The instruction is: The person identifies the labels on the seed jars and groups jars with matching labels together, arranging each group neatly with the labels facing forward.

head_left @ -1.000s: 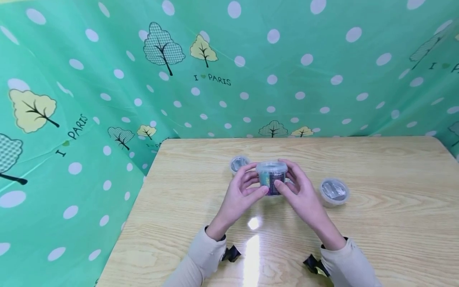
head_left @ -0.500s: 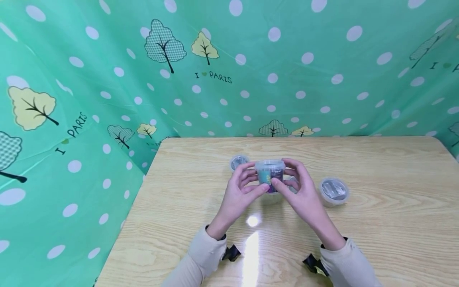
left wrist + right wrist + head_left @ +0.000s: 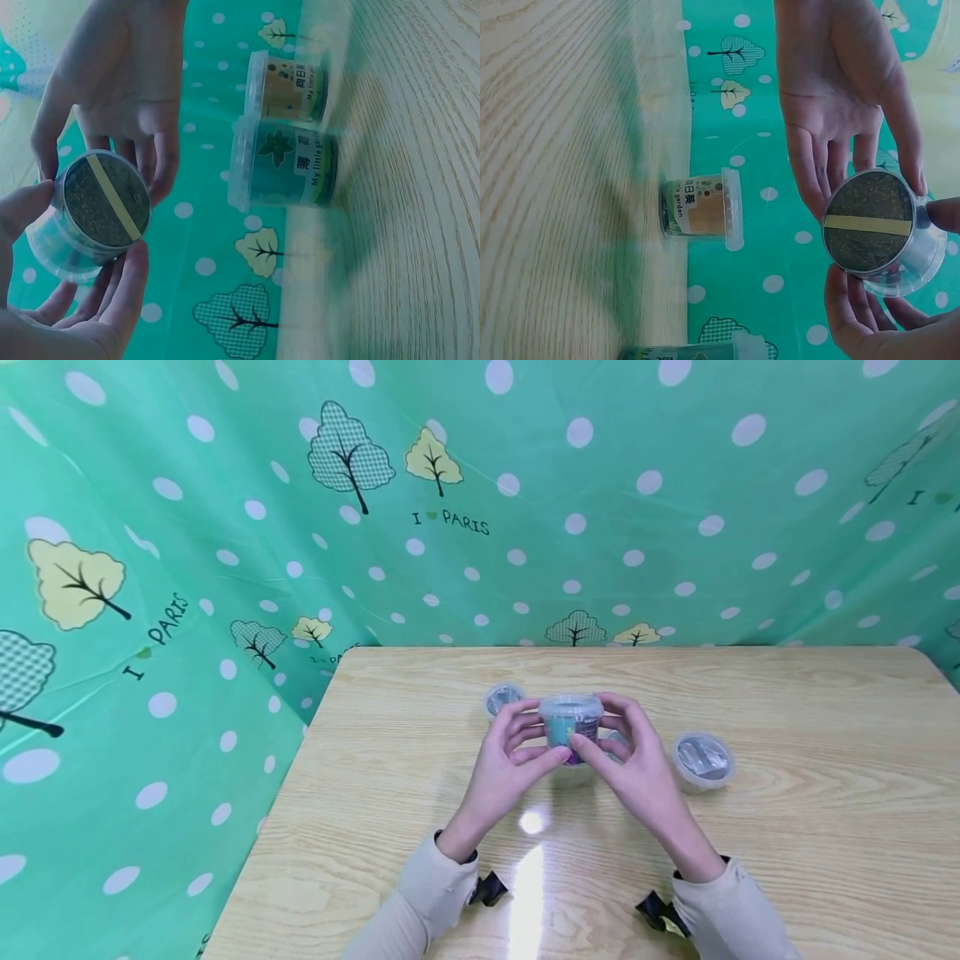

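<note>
Now the left hand (image 3: 501, 766) and right hand (image 3: 633, 762) both pinch one clear lidded cup (image 3: 570, 724), fingertips curled round its wall, raised just above the table (image 3: 787, 827) at centre. From the wrist views its dark base with a pale strip faces the cameras. To turn it cleanly, the person should probably keep thumbs low and pressure even. Count three resting cups: one at eleven o'clock (image 3: 502, 697), one at three o'clock (image 3: 702, 761), one underneath (image 3: 567, 774).
</note>
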{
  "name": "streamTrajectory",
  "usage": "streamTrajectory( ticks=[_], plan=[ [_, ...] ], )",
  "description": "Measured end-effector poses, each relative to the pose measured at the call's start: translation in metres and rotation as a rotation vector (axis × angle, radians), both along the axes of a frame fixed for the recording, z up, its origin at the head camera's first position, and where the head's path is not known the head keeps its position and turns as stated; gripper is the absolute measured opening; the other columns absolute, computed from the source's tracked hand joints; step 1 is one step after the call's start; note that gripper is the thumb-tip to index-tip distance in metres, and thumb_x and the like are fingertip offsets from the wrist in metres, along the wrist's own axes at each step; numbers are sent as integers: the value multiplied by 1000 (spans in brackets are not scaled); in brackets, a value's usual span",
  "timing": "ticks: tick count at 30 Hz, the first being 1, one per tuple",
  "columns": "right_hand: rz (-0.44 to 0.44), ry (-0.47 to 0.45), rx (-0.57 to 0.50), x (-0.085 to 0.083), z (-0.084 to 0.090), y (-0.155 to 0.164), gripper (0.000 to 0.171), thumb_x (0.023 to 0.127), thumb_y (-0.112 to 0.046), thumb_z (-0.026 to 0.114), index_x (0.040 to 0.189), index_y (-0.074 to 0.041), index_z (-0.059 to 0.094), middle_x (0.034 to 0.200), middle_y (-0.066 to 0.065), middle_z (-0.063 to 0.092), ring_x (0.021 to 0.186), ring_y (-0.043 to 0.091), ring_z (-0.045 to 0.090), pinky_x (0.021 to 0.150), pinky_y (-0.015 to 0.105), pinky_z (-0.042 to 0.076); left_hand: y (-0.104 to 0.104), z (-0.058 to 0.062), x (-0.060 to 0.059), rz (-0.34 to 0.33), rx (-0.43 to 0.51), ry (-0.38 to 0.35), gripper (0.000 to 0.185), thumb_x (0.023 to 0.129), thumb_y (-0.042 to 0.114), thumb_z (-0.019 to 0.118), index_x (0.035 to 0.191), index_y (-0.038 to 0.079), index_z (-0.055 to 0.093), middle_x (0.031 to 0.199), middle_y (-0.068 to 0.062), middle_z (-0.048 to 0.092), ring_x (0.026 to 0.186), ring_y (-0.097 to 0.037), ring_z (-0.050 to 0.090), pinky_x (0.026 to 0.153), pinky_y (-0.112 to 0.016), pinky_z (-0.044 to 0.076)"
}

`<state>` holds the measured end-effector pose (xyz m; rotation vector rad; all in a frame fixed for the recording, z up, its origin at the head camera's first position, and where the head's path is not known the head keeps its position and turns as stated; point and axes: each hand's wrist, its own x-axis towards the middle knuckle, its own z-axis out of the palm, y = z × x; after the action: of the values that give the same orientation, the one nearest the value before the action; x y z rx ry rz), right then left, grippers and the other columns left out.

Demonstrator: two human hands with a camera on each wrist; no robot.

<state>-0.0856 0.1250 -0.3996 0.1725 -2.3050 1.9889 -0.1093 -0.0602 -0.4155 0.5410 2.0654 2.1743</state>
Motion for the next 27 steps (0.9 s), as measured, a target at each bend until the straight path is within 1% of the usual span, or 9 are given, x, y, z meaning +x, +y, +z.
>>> streamTrajectory(
  ticks=[8, 13, 16, 21, 27],
  plan=[
    [13, -4, -15, 1, 1, 4, 58, 94, -12, 68, 144, -5, 39, 139, 14, 48, 122, 28, 53, 93, 16, 53, 0, 2, 1, -26, -21, 15, 62, 88, 4, 74, 141, 11, 43, 135, -14, 55, 123, -27, 56, 102, -35, 53],
    [26, 7, -30, 1, 3, 5, 56, 96, -9, 65, 145, -4, 38, 139, 16, 48, 120, 17, 54, 94, 16, 53, 1, 5, 1, -53, -22, 24, 66, 87, 4, 73, 144, 11, 40, 137, -15, 54, 124, -27, 54, 103, -35, 53],
    [35, 17, -48, 0, 3, 5, 55, 96, -8, 63, 144, -3, 38, 138, 17, 48, 117, 11, 55, 93, 17, 54, 0, 5, 1, -72, -14, 16, 69, 87, 4, 73, 146, 11, 37, 138, -16, 53, 125, -28, 54, 104, -35, 52],
    [54, 28, -73, -1, 2, 5, 53, 97, -6, 61, 144, -2, 39, 135, 19, 50, 111, 9, 60, 87, 20, 58, -1, 5, 2, -92, -1, 2, 71, 87, 2, 71, 148, 12, 35, 139, -17, 53, 126, -29, 54, 104, -35, 52],
    [51, 45, -60, -1, 2, 6, 51, 98, -9, 60, 145, -2, 40, 137, 18, 50, 118, 8, 55, 93, 16, 54, -1, 6, 2, -93, -7, 22, 70, 88, 5, 71, 147, 11, 34, 137, -18, 53, 123, -28, 54, 103, -34, 52]
  ],
)
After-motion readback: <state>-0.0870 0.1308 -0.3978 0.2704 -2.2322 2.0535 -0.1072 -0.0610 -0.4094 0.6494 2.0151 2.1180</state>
